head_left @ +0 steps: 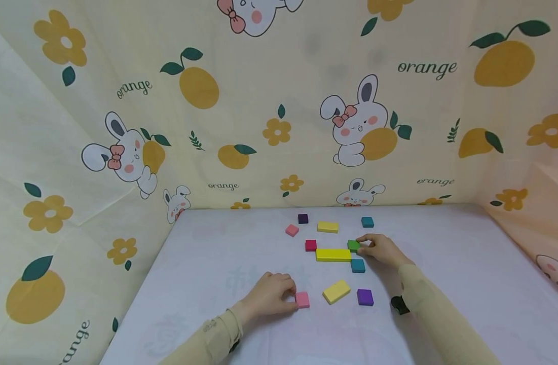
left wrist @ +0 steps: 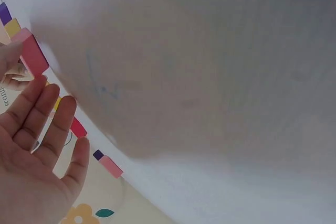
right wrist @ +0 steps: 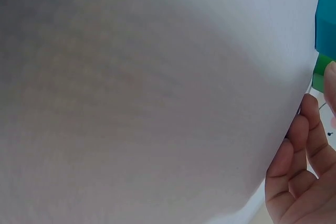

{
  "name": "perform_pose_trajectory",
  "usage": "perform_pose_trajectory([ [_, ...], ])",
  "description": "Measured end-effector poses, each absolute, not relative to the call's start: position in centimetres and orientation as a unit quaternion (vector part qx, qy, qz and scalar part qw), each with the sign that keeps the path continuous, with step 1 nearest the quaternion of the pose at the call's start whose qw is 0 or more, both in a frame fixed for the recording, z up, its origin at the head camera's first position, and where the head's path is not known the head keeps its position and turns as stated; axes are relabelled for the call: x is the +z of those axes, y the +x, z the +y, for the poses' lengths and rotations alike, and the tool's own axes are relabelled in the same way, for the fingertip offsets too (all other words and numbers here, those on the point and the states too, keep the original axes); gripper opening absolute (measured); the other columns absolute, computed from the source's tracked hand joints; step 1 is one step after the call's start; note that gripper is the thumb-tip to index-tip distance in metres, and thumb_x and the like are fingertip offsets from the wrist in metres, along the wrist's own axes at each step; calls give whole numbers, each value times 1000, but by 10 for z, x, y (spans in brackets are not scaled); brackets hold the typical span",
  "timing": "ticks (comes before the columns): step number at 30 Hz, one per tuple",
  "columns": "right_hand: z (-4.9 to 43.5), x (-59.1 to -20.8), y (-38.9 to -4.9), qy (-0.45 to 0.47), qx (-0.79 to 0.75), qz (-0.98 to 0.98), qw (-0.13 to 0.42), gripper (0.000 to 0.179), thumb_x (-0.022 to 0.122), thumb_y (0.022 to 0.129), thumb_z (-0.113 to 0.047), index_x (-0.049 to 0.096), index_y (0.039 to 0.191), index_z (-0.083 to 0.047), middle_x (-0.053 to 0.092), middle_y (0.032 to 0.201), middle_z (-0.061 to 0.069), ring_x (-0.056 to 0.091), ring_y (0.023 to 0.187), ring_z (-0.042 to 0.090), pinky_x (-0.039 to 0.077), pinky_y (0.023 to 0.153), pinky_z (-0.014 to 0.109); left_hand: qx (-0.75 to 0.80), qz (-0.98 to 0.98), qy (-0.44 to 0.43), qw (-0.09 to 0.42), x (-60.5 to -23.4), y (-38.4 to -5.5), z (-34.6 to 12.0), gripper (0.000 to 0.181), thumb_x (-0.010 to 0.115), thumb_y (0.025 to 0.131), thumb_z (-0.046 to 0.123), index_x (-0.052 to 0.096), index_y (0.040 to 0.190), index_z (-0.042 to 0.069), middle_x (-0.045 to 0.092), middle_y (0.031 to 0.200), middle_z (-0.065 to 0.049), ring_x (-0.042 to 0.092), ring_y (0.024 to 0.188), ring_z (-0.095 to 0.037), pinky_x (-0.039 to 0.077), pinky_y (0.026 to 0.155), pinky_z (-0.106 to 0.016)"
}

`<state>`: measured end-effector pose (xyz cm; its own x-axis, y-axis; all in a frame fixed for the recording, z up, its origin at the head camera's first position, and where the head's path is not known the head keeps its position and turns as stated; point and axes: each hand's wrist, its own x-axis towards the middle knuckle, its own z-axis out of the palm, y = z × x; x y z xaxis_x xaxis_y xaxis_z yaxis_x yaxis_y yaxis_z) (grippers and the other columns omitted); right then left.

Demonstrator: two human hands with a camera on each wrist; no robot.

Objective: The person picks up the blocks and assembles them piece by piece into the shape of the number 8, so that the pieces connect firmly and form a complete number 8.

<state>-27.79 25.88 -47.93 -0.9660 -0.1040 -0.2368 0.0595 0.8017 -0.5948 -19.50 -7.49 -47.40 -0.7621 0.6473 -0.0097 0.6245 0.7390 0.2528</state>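
My left hand (head_left: pixel 270 294) pinches a pink block (head_left: pixel 302 300) near the front of the table, thumb on the near side and index finger on the far side. The left wrist view shows the pink block (left wrist: pixel 33 53) at the thumb and fingertips. Farther back, my right hand (head_left: pixel 382 250) pinches a green block (head_left: pixel 354 246) between thumb and index finger, its right part hidden by the fingers. The green block stands at the right end of a long yellow block (head_left: pixel 333 255). At that block's left end is a red block (head_left: pixel 310 245), and a blue block (head_left: pixel 358 265) sits at its near right corner.
Toward the back lie a dark purple block (head_left: pixel 303 218), another pink block (head_left: pixel 292 230), a yellow block (head_left: pixel 328 227) and a second blue block (head_left: pixel 367 222). Nearer are a tilted yellow block (head_left: pixel 336 292) and a purple block (head_left: pixel 365 297). A patterned curtain (head_left: pixel 260 162) borders the white table (head_left: pixel 206 263).
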Motion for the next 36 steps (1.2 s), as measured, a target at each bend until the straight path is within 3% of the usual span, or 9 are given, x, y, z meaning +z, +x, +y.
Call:
perform_pose_trajectory([
  [5, 258, -478, -277, -14, -315, 940, 129, 41, 62, 89, -25, 56, 126, -9, 58, 98, 12, 47, 83, 22, 39, 68, 28, 82, 938, 336, 9, -478, -205, -70, 23, 66, 80, 43, 64, 89, 22, 63, 87, 11, 53, 78, -5, 41, 76, -27],
  [17, 257, -480, -277, -5, -318, 939, 130, 42, 63, 88, -25, 56, 126, -9, 58, 98, 11, 47, 84, 21, 39, 68, 28, 21, 947, 318, -23, -484, -235, -48, 24, 62, 83, 43, 65, 94, 22, 64, 93, 8, 55, 80, -11, 44, 75, -29],
  [29, 258, -479, -280, -12, -323, 937, 133, 41, 61, 89, -25, 55, 127, -9, 58, 102, 13, 47, 85, 23, 40, 69, 28, 19, 943, 333, -16, -484, -261, -39, 26, 62, 86, 39, 65, 102, 19, 63, 92, 6, 54, 73, -10, 49, 66, -24],
  [36, 259, -480, -279, -11, -323, 937, 134, 42, 61, 89, -25, 55, 128, -10, 58, 103, 13, 47, 85, 22, 40, 69, 26, 37, 946, 322, 21, -483, -267, -37, 28, 63, 84, 40, 66, 105, 20, 65, 100, 7, 55, 79, -9, 50, 71, -25],
])
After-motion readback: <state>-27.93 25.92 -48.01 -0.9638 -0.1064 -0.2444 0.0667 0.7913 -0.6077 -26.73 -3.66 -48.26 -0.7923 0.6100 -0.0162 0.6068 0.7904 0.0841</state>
